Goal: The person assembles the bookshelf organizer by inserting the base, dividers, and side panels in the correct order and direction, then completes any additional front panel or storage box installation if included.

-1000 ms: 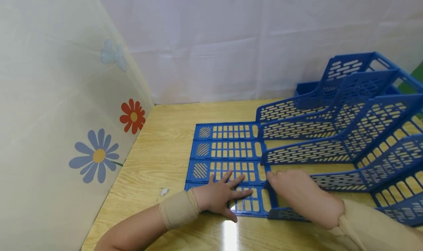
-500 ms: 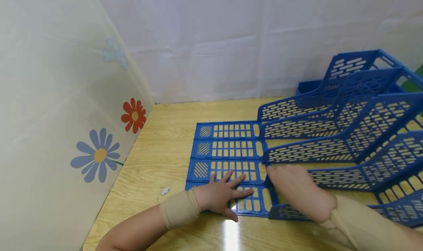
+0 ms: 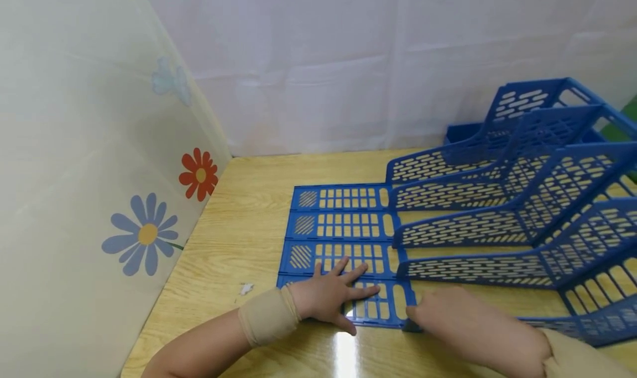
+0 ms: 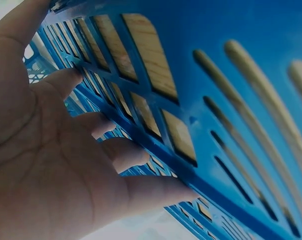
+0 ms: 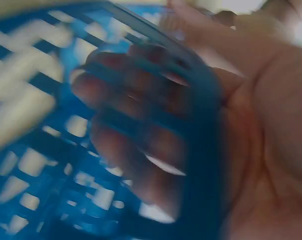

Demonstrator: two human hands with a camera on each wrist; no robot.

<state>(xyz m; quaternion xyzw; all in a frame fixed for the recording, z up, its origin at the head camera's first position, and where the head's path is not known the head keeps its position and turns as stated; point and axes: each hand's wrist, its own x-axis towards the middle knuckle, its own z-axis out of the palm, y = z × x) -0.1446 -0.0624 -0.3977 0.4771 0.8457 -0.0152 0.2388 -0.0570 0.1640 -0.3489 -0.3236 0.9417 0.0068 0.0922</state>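
A blue plastic file rack lies on its back on the table, its lattice panel [image 3: 316, 226] flat and its perforated dividers [image 3: 463, 237] standing up to the right. My left hand [image 3: 325, 296] rests with spread fingers on the panel's near section. In the left wrist view, its fingertips touch the lattice [image 4: 155, 95]. My right hand [image 3: 463, 320] grips the front end of the nearest divider [image 3: 587, 327]. In the blurred right wrist view, the fingers [image 5: 126, 115] curl behind the divider and show through its slots, with the thumb on the other side.
Behind the dividers, a smaller blue box [image 3: 460, 134] stands by the white cloth backdrop [image 3: 308, 74]. A white cloth with printed flowers [image 3: 147, 234] borders the table on the left. A small white scrap [image 3: 246, 288] lies on the wooden tabletop [image 3: 239, 218].
My right hand has let go of the second-nearest divider and moved toward me, onto the front end of the nearest one. The left hand has stayed on the panel.
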